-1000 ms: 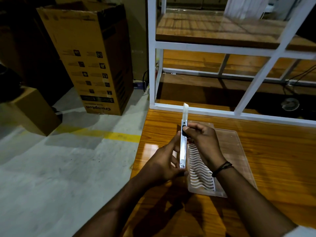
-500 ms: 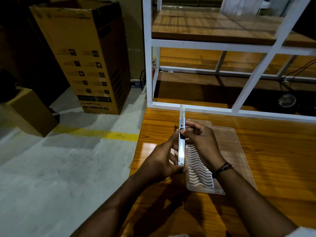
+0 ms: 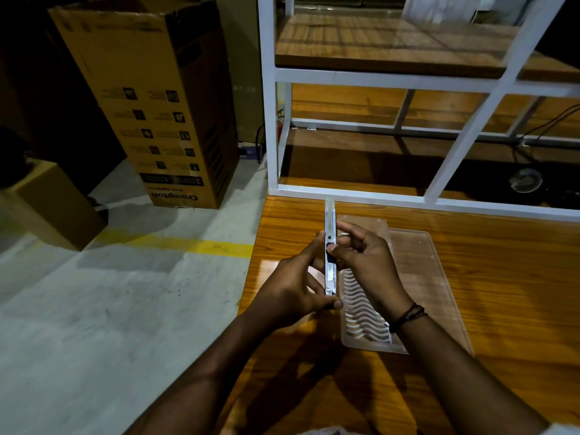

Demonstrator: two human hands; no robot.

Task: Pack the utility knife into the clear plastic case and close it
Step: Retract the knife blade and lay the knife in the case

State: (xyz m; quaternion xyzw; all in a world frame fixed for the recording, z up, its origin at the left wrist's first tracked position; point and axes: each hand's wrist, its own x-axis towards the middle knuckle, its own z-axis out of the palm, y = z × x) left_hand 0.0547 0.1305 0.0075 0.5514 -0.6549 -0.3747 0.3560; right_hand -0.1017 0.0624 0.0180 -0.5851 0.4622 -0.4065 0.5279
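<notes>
Wooden table (image 3: 486,277) under your forearms, corner of it just below the grip. Clear plastic case (image 3: 417,277) lies open and flat on it, directly under and right of the grip; its wavy white insert (image 3: 364,312) shows just below your right wrist. The case holds no knife yet.

Both hands up off the table, meeting over the case's left edge. Left hand (image 3: 292,290) wraps the lower end of the utility knife (image 3: 330,246), thumb pressed under its butt, fingers clamped on the body. Right hand (image 3: 367,265) pinches the knife at mid-length, thumb on the dark slider (image 3: 329,248), other fingers spread loose. So 2 hands, both closed on 1 knife.

The knife stands near upright, tip pointing away from you, above the grip. A pale strip sticks out at the top; can't tell if that's blade or housing.

Step in hand, as I read it: setting the slider, likely retracting the blade before packing. Insertion not started, lid not closed.

Next move calls for: confirm the blade is fully in, tilt the knife flat, line it along the case's long axis, lay it down on the insert below your right hand, then fold the lid over and press it shut.
</notes>
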